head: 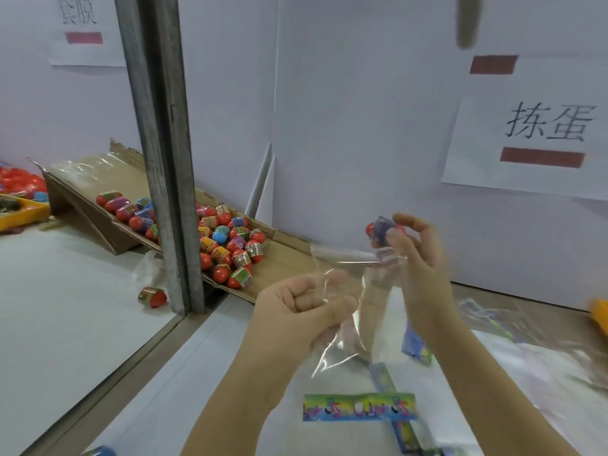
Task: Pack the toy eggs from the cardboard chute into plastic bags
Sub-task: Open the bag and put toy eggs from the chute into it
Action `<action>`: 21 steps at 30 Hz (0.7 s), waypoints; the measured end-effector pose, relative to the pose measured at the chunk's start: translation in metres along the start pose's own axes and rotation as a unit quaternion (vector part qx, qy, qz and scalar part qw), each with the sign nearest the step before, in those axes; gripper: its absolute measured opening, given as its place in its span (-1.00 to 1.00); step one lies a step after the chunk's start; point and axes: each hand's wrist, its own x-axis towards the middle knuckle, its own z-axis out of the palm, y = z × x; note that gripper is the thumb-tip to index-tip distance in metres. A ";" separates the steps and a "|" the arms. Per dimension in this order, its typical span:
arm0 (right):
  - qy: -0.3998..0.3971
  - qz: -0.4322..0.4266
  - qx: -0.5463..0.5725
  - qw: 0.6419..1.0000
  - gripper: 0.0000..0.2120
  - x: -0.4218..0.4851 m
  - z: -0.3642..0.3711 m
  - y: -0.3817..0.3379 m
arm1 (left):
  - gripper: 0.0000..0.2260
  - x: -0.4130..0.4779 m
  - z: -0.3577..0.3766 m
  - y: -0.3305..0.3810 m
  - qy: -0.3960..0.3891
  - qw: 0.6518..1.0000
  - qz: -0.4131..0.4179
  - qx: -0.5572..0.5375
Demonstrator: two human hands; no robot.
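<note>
Eggs (230, 245) wait on the chute (279, 268). One egg (381, 230) sits in the right hand (418, 255), fingers curled round it, above the bag (345, 311) the left hand (296, 307) pinches. If the bag mouth folds shut, the egg may miss and hit the counter (230, 390).

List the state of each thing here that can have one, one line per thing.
left hand: grips the edge of the plastic bag.
right hand: holds a toy egg above the bag.
plastic bag: held up between both hands.
cardboard chute: sloped, with a heap of eggs on it.
stray egg: on the table beside the chute.
printed strip: lies flat.
</note>
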 end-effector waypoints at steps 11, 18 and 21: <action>-0.172 -0.092 -0.285 0.939 -0.73 -0.033 -0.041 -0.075 | -0.69 -0.010 0.024 -0.006 -0.008 0.993 0.083 0.081; -0.158 -0.091 -0.382 0.906 -0.91 -0.033 -0.032 -0.064 | -0.67 -0.006 0.023 -0.013 0.002 0.994 0.091 0.058; -0.146 -0.128 -0.335 0.922 -0.91 -0.033 -0.029 -0.063 | -0.66 -0.006 0.023 -0.014 0.017 0.995 0.087 0.050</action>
